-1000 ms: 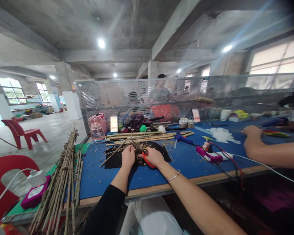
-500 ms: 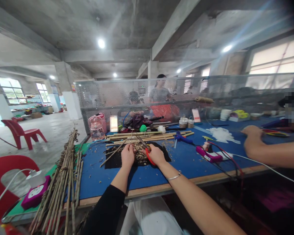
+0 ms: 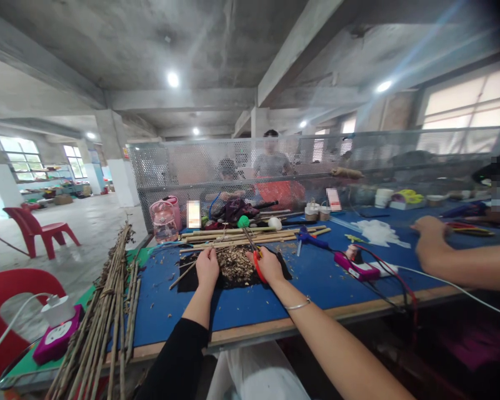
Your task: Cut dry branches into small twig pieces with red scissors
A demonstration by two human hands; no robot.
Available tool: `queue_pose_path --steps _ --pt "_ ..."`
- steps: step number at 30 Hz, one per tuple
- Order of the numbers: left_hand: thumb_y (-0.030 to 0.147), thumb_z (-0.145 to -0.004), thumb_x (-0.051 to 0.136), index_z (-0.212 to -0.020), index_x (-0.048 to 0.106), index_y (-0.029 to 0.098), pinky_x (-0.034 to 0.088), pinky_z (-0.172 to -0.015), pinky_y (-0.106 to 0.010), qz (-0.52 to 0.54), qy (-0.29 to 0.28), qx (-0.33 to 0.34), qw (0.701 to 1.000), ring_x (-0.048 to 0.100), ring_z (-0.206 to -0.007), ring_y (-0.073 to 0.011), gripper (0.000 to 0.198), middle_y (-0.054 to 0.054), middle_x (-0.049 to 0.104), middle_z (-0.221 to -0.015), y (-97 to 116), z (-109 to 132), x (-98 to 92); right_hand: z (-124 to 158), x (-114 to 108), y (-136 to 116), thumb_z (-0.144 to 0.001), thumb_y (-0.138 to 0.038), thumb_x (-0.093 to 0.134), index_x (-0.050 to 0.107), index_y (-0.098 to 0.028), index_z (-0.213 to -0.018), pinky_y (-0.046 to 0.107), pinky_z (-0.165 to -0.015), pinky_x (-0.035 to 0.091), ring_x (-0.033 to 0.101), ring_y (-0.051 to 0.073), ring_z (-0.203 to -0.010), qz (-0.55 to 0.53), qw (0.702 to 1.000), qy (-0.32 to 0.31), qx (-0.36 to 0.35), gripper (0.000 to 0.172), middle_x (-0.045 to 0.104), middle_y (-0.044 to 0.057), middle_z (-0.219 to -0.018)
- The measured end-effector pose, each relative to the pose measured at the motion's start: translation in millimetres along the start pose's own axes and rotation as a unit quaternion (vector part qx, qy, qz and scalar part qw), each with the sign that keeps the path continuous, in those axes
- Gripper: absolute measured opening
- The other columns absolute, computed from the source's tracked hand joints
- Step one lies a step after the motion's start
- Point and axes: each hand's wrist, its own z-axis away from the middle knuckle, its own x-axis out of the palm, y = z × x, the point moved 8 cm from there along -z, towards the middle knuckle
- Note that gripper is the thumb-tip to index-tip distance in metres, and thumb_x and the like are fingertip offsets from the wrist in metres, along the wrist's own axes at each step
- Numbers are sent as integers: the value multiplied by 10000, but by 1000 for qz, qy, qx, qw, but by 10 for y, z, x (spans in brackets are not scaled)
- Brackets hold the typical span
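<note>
My left hand (image 3: 207, 268) is closed in a pinch at the left side of a pile of small pale brown chips (image 3: 236, 264). A thin stick (image 3: 183, 276) slants up from the lower left to this hand; the pinched end is hidden by the fingers. In my right hand (image 3: 270, 265) is a pair of scissors (image 3: 258, 265) with red-orange handles, blades pointing up and left over the pile's right part. The chips lie on a black cloth (image 3: 187, 282) on the blue table.
Behind the cloth lie several long sticks (image 3: 208, 244). To the right are a blue glue gun (image 3: 312, 238) and a purple power strip (image 3: 354, 266) with cables. A bundle of dry stalks (image 3: 108, 294) leans at the left edge. Another person's arm (image 3: 454, 258) reaches in from the right.
My left hand has moved left, away from the scissors, uncovering more of the chip pile. The scissors have shifted slightly right, with the blades pointing more steeply upward.
</note>
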Motion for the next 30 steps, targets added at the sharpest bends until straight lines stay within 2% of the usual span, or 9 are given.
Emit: queue_pose_path --steps 3,6,9,13,18,21,25,30 --pt "301 -791 465 -928 657 147 399 -873 -306 55 -8 42 998 575 -925 -197 282 -98 656 -950 99 57 41 20 -12 -64 -766 -616 401 535 -214 -811 229 -547 299 602 178 -719 17 1000 -6 -15 427 635 44 -730" --pt "338 -781 483 -953 658 149 458 -763 -294 112 -64 28 991 608 -775 -183 310 -74 674 -796 102 111 187 31 -10 -110 -762 -615 411 532 -214 -826 233 -568 310 607 185 -738 24 999 -12 -31 425 644 49 -755" --pt "340 -778 485 -984 634 136 474 -606 -254 200 -123 -22 972 601 -640 -154 326 -60 659 -716 79 167 362 42 -15 -133 -761 -618 409 528 -213 -842 235 -575 312 609 191 -748 26 999 -13 -40 430 647 50 -766" --pt "267 -762 523 -1025 590 117 459 -560 -200 315 -172 -109 927 607 -672 -126 310 -78 665 -811 65 237 521 74 -25 -206 -761 -628 394 522 -207 -855 242 -569 310 611 198 -742 43 997 -17 -68 449 649 51 -770" --pt "269 -758 545 -1065 563 143 415 -480 -159 333 -183 -155 912 615 -687 -119 333 -75 665 -891 35 270 533 116 -16 -295 -739 -617 445 517 -207 -881 249 -595 331 609 208 -777 59 994 -31 -90 440 645 45 -801" --pt "278 -764 537 -1071 560 149 407 -467 -153 339 -187 -156 909 620 -690 -121 334 -79 662 -916 34 273 530 132 12 -330 -721 -595 490 514 -200 -912 249 -621 349 599 204 -800 58 992 -43 -104 440 632 44 -844" --pt "278 -763 527 -1020 583 161 406 -466 -155 333 -201 -152 909 629 -719 -132 287 -75 662 -940 52 286 548 156 4 -415 -696 -558 540 506 -182 -906 265 -683 372 561 204 -852 48 986 -24 -157 432 596 58 -904" --pt "281 -728 547 -928 598 142 436 -499 -192 348 -230 -133 899 629 -695 -149 249 -69 675 -850 69 304 623 175 -26 -478 -672 -551 568 502 -166 -891 292 -749 377 520 205 -868 39 978 7 -203 448 559 72 -910"
